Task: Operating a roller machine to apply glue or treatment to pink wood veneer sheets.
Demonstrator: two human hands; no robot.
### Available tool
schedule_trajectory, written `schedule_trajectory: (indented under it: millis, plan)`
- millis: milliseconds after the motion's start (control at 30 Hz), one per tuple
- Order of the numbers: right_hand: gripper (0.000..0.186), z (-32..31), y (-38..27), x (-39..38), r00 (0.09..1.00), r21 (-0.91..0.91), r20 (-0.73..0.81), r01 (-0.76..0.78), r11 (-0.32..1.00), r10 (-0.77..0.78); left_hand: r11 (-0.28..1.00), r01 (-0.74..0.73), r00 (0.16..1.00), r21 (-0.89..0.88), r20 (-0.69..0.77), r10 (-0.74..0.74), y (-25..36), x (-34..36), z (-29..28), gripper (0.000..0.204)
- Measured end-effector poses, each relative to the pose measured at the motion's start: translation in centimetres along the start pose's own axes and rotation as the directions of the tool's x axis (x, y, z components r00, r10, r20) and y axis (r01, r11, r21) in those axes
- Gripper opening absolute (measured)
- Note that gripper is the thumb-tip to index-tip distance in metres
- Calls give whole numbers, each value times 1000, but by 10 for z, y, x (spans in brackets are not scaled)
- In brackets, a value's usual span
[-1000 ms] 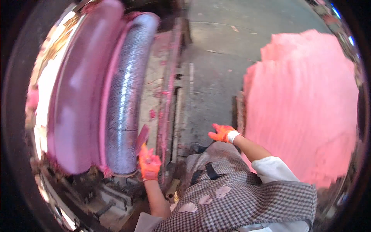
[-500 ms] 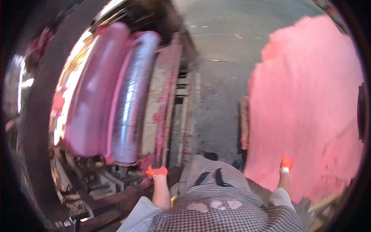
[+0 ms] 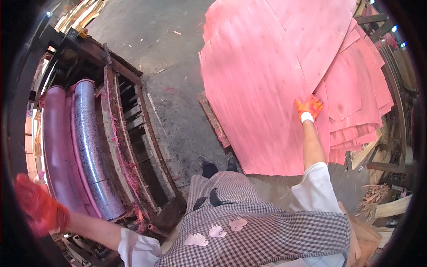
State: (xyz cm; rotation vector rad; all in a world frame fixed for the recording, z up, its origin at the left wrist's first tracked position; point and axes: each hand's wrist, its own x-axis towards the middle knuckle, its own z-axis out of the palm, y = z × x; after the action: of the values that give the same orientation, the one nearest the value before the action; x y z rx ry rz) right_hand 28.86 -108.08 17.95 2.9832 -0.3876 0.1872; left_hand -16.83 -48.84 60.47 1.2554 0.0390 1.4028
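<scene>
My right hand [image 3: 310, 107], in an orange glove with a white cuff, is on a stack of thin pink veneer sheets [image 3: 253, 102]. Its fingers are curled at the pointed corner of an upper pink veneer sheet [image 3: 320, 40] and appear to pinch it. Far to the left, my left hand [image 3: 42, 207], in a red-orange glove, is raised past the near end of the rollers and smeared by motion. Its fingers cannot be made out well. Beside it lie a pink-stained roller [image 3: 62, 147] and a shiny, speckled metal roller [image 3: 93, 147] in a machine frame.
A dark slatted frame [image 3: 144, 147] runs along the rollers' right side. Grey concrete floor [image 3: 173, 93] lies between machine and stack. More ragged pink sheets [image 3: 356, 84] fan out at the stack's right. Wood scraps [image 3: 373, 198] lie at the lower right. My shoes [image 3: 209, 169] show below the stack.
The view has swung right, bringing the stack toward the middle. My right hand has moved to a sheet's corner, and my left hand has gone outward from the machine's near edge.
</scene>
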Motion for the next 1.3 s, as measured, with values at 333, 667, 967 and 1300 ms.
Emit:
schedule_trajectory:
  millis: [333,667,967,1300]
  plan:
    - [61,25,22,10,947,477,317,-202,855,47,604,3,435,797,543,-718,-285,-272,19,40]
    - [35,-10,74,84,927,821,268,-78,566,-261,175,366,62,914,164,-984,-245,-358,-56,64]
    - [57,-117,2,189,533,-573,-638,153,805,-556,451,274,387,850,332,-860,-249,-319,6,51]
    - [39,114,-44,95,704,-166,256,707,687,-663,527,705,629,475,-762,-154,-159,-289,-239,84]
